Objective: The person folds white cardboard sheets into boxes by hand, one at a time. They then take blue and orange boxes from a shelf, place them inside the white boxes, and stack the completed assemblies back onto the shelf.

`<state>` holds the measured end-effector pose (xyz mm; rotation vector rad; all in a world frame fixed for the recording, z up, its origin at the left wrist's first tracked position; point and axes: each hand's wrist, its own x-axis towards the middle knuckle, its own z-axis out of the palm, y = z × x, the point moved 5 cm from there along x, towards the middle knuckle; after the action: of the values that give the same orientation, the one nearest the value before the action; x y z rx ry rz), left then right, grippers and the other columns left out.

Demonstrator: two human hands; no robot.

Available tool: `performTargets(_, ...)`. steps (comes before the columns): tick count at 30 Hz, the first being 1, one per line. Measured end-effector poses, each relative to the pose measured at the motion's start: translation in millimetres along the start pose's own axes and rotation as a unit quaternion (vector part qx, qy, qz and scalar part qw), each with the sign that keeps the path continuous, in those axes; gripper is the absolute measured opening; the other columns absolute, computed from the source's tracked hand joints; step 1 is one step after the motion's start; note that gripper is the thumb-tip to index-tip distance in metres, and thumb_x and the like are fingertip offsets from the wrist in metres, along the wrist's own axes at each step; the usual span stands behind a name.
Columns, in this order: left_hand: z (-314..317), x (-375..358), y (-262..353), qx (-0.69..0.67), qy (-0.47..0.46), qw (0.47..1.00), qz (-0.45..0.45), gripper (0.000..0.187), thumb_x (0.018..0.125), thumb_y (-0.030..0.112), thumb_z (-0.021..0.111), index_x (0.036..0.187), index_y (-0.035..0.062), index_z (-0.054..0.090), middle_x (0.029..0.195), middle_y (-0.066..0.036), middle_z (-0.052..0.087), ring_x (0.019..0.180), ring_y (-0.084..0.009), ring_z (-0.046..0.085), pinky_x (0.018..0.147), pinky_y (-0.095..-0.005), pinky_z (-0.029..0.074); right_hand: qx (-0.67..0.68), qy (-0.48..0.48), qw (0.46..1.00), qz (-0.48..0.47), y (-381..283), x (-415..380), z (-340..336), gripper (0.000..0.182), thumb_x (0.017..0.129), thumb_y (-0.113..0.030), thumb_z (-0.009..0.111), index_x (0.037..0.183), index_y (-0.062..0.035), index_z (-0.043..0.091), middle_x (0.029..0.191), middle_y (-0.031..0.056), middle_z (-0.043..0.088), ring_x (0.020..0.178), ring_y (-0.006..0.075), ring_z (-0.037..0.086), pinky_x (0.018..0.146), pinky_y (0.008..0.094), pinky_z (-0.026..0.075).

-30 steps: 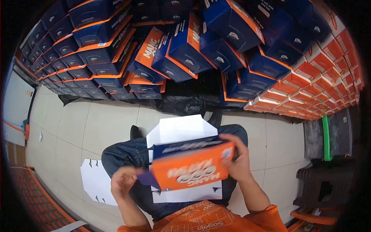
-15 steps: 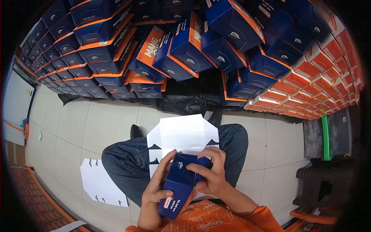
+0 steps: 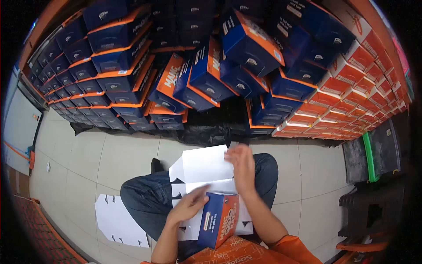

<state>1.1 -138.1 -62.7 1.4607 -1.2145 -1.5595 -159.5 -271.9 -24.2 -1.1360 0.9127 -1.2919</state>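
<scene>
A folded blue and orange box point(image 3: 218, 220) rests on my lap over a flat white die-cut cardboard sheet point(image 3: 204, 163). My left hand point(image 3: 190, 207) is beside the box's upper left edge, fingers stretched out and thumb apart, right at its top corner. My right hand point(image 3: 241, 165) is off the box, over the right edge of the white sheet, its loosely bent fingers apart and slightly blurred. The sheet's lower part is hidden under the box and my arms.
Another white die-cut sheet point(image 3: 118, 220) lies on the tiled floor at left. Stacked blue and orange boxes point(image 3: 118, 81) line the back, with tilted ones in the middle. Orange and white boxes point(image 3: 336, 103) stand at right, near a grey crate point(image 3: 383, 149) and a dark plastic stool point(image 3: 367, 211).
The box has been lowered onto my lap and turned, showing its orange face. My right hand has left it and moved up to the sheet. My left hand has let go. The view has tilted up.
</scene>
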Motion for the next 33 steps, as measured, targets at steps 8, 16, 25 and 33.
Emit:
performTargets(8,-97,59,259,0.299,0.395,0.764,0.413,0.059,0.085,0.031,0.069,0.131,-0.0002,0.047,0.135,-0.025,0.047,0.123,-0.0405,0.048,0.105,-0.0421,0.036,0.239,-0.048,0.968,0.060,-43,143,29,0.108,0.079,-0.086,0.031,0.152,-0.0153,-0.005,0.154,0.0233,0.007,0.141,0.0463,0.015,0.106,0.0675,0.020)
performTargets(16,-124,104,262,0.271,0.331,0.854,0.296,0.060,0.087,0.044,0.064,0.128,0.0016,0.052,0.124,-0.023,0.057,0.113,-0.0372,0.057,0.095,-0.0422,0.045,0.127,-0.083,0.988,-0.003,-84,152,83,0.084,0.091,-0.073,0.029,0.152,-0.0164,0.015,0.153,0.0115,0.026,0.140,0.0354,0.024,0.104,0.0673,0.022)
performTargets(25,-154,71,243,0.303,0.467,0.762,0.330,0.056,0.088,0.030,0.068,0.126,-0.0071,0.050,0.114,-0.024,0.061,0.107,-0.0313,0.061,0.088,-0.0366,0.049,-0.077,-0.041,0.972,-0.218,-114,146,147,0.059,0.090,-0.033,0.065,0.131,0.0038,0.045,0.125,0.0203,0.056,0.118,0.0296,0.054,0.100,0.0363,0.040)
performTargets(33,-147,59,247,0.270,0.490,0.757,0.337,0.086,0.077,0.030,0.079,0.136,-0.0110,0.032,0.131,-0.030,0.043,0.118,-0.0403,0.050,0.094,-0.0448,0.045,-0.153,0.024,0.960,-0.232,-155,137,167,0.061,0.085,-0.039,0.070,0.120,0.0049,0.047,0.108,0.0242,0.063,0.101,0.0331,0.063,0.090,0.0393,0.047)
